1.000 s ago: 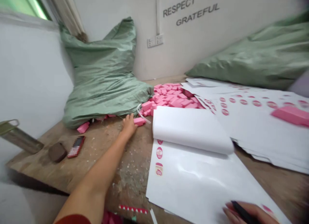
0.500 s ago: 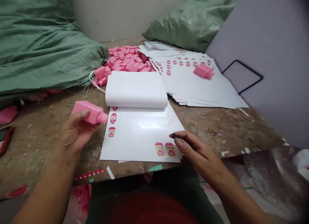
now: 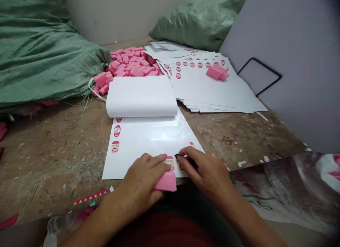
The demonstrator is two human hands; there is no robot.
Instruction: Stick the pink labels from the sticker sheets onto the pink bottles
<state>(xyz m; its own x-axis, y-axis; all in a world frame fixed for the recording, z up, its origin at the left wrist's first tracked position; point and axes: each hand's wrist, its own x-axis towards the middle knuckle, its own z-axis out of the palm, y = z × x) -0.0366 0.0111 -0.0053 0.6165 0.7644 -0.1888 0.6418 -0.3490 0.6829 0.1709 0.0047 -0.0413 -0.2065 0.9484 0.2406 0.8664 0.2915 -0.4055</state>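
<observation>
My left hand [image 3: 146,174] is closed around a pink plastic bottle [image 3: 166,181] at the table's front edge, its fingertips over the sticker sheet. The bottle's neck is hidden by the hand. My right hand [image 3: 203,165] pinches a thin black tool [image 3: 187,159], whose tip points at the printed labels. Between the hands lies a label [image 3: 170,162], with another partly under my right fingers. The white sticker sheet [image 3: 138,144] keeps a few oval and rectangular labels along its left side. Its far part is folded over in a white roll [image 3: 142,98].
A heap of pink bottles [image 3: 132,64] lies behind the sheet. At the right, a stack of label sheets [image 3: 212,94] carries one pink bottle [image 3: 217,72]. Green sacks [image 3: 47,59] stand behind left and right. A black wire frame [image 3: 259,77] is by the right wall.
My left hand has brought the bottle right and down to the sheet's front edge. My right hand, with the black tool, has moved slightly left and closer to the labels.
</observation>
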